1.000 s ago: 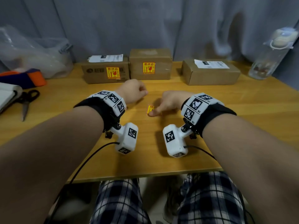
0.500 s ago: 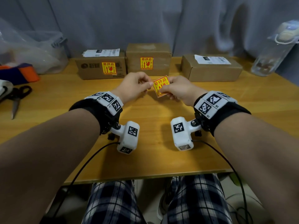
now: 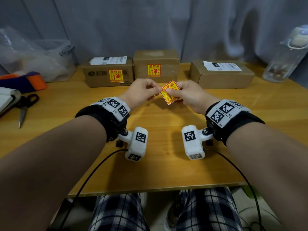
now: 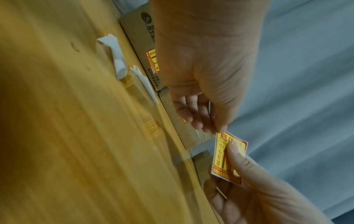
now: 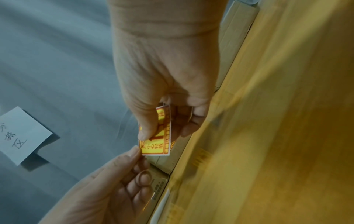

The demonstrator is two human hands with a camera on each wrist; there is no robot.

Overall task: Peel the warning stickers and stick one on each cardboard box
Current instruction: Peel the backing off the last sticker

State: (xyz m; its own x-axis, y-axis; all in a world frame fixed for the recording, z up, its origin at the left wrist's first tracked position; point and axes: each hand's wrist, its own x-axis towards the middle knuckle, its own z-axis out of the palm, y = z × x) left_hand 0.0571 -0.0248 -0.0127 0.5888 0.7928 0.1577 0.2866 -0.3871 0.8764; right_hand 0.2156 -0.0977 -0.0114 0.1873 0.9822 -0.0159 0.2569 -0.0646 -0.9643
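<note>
A yellow-and-red warning sticker (image 3: 170, 94) hangs above the table's middle, held between both hands. My right hand (image 3: 169, 91) pinches it with the thumb on its printed face (image 5: 159, 145). My left hand (image 3: 156, 89) pinches its left corner (image 4: 222, 157) with thumb and forefinger. Three cardboard boxes stand along the back edge. The left box (image 3: 100, 77) carries a sticker (image 3: 116, 76) on its front, and so does the middle box (image 3: 155, 60), whose sticker (image 3: 154, 70) faces me. The right box (image 3: 221, 79) shows a plain front.
Scissors (image 3: 23, 105) and an orange-and-blue item (image 3: 25, 82) lie at the left, with a plastic bag (image 3: 33, 55) behind them. A water bottle (image 3: 286, 55) stands at the back right. White paper scraps (image 4: 116, 57) lie before the left box. A curtain hangs behind.
A second ago my right hand was picking the sticker up off the table. Both hands have since risen and moved forward, and they now hold the sticker between them.
</note>
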